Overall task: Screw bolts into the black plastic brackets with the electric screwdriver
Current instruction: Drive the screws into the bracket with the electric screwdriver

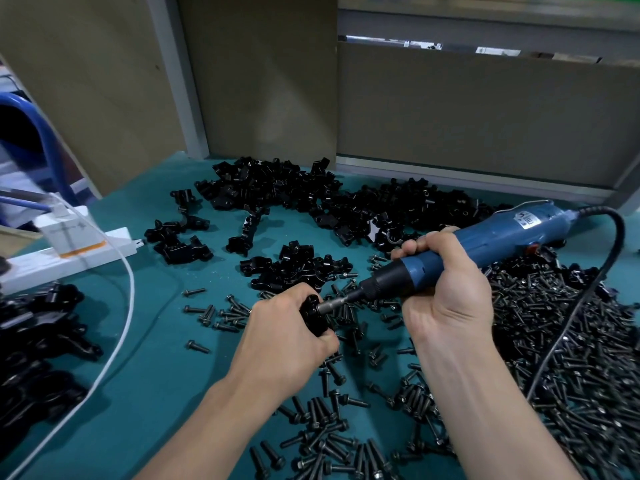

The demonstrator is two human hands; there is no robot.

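Note:
My left hand [284, 336] grips a black plastic bracket [312, 315] just above the green mat. My right hand [445, 282] is wrapped round the blue electric screwdriver [485, 242], which lies slanted down to the left. Its metal bit [334, 303] is pressed against the bracket's right side; the bolt itself is hidden by the bit and bracket. Loose dark bolts [332, 420] lie scattered under and between my forearms. A thick heap of bolts [571, 341] covers the mat to the right.
Piles of black brackets [294, 188] spread across the back of the mat, with more brackets [31, 344] at the left edge. A white cable [128, 306] curves over the left side past a white power strip [65, 258]. The screwdriver's black cord [595, 282] loops right. Cardboard panels stand behind.

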